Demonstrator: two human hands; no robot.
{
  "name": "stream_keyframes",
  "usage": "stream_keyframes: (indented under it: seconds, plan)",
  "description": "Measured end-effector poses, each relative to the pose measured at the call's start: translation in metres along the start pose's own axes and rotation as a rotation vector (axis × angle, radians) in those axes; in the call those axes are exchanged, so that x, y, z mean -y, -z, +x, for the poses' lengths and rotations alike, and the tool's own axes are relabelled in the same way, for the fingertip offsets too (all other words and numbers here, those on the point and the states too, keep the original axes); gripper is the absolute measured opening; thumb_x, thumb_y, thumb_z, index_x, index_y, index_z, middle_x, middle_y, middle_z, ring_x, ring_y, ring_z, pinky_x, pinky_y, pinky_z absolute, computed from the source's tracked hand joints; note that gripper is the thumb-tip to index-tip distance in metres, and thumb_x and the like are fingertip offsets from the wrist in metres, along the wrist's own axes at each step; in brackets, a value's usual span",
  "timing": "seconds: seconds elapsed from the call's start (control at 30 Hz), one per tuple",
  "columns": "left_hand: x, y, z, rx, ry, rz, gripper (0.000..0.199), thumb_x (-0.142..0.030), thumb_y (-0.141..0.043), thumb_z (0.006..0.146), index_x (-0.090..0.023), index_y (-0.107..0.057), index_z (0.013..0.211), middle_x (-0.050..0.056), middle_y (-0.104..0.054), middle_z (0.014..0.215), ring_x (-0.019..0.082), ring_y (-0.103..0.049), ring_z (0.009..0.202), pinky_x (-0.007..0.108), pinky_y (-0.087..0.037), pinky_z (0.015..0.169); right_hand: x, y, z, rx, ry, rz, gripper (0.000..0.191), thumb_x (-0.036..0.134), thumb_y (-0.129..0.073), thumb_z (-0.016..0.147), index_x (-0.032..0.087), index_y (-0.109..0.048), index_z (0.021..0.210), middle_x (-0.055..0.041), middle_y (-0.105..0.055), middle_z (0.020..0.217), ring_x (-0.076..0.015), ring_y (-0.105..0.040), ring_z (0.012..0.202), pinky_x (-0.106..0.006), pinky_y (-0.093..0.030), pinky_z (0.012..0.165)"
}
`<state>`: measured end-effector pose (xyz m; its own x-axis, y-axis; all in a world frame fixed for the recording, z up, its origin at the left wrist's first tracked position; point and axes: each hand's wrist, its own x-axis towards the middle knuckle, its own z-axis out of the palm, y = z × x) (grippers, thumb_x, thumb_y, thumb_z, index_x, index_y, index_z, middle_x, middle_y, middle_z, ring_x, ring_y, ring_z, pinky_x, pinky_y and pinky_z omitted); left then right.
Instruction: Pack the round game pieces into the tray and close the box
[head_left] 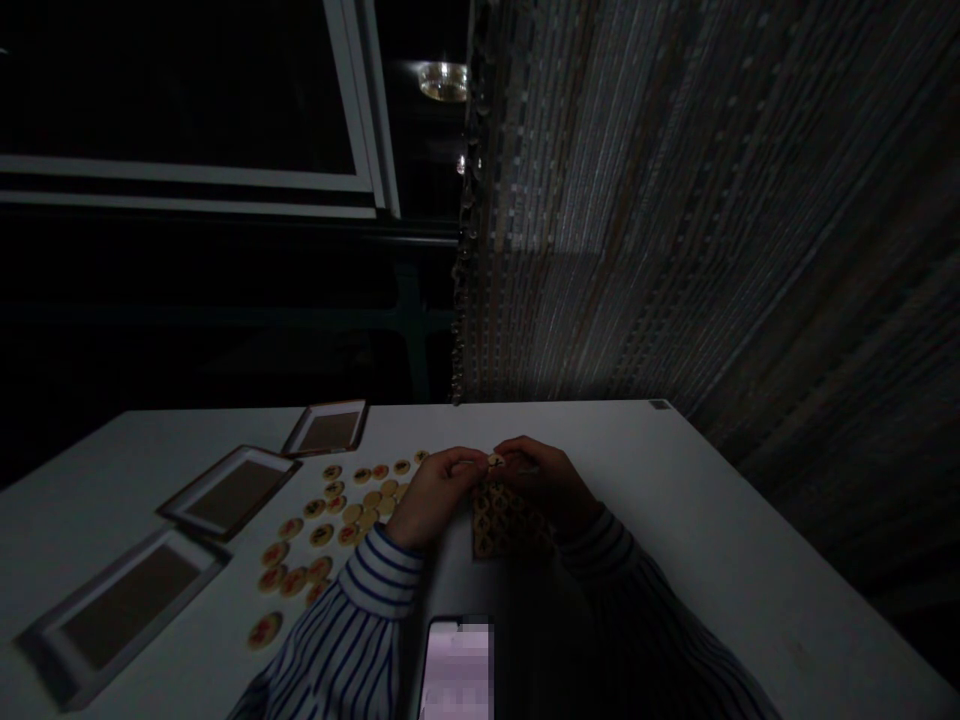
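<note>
Between the fingertips of my left hand (439, 490) and my right hand (551, 485) is a pale round xiangqi piece (496, 461) with a dark character. Both hands are closed in a pinch on it. Right under them lies a small box (491, 557), with xiangqi pieces (484, 522) set in rows inside. My right hand covers part of the box. To the left of my left hand, many loose xiangqi pieces (321, 535) are scattered on the white table. Some show red characters, others dark ones, and several have plain faces; my left forearm hides a few.
Three shallow trays or lids (139, 615) with brown insides lie along the table's left side. A lit phone (454, 665) is at the near edge between my forearms. A beaded string curtain (600, 200) hangs behind the white table (735, 560). The room is dim.
</note>
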<state>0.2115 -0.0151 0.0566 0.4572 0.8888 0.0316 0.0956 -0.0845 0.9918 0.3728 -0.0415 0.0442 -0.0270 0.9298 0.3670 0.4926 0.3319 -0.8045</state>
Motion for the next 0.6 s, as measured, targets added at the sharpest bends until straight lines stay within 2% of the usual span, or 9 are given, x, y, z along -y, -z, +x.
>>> stream_keyframes:
  seconds: [0.13, 0.33, 0.6]
  plan:
    - [0.0012, -0.0007, 0.0004, 0.017, -0.008, -0.011, 0.023, -0.034, -0.057, 0.071, -0.014, -0.064, 0.082, 0.002, -0.065, 0.065, 0.014, -0.058, 0.065, 0.024, -0.044, 0.061, -0.0005, -0.0004, 0.0004, -0.019, -0.005, -0.015, 0.019, 0.032, -0.06, 0.071, 0.017, -0.06, 0.084, -0.0014, -0.063, 0.069, -0.0128, -0.058, 0.065, -0.025, -0.047, 0.063]
    - [0.0012, -0.0011, -0.0003, 0.013, 0.029, -0.025, 0.023, -0.032, -0.06, 0.07, -0.014, -0.062, 0.084, 0.0, -0.064, 0.061, 0.014, -0.059, 0.065, 0.024, -0.045, 0.061, 0.002, 0.001, 0.0011, -0.014, 0.025, -0.044, 0.015, 0.028, -0.054, 0.076, 0.018, -0.062, 0.083, -0.0024, -0.065, 0.077, -0.0135, -0.059, 0.071, -0.025, -0.047, 0.067]
    - [0.0028, -0.001, 0.001, -0.008, 0.037, -0.115, 0.022, -0.032, -0.061, 0.068, -0.014, -0.061, 0.081, -0.001, -0.064, 0.062, 0.012, -0.058, 0.06, 0.023, -0.044, 0.06, -0.0041, 0.0008, 0.0014, -0.014, 0.14, -0.095, 0.023, 0.03, -0.054, 0.076, 0.018, -0.063, 0.093, -0.0053, -0.066, 0.089, -0.0156, -0.06, 0.078, -0.028, -0.048, 0.073]
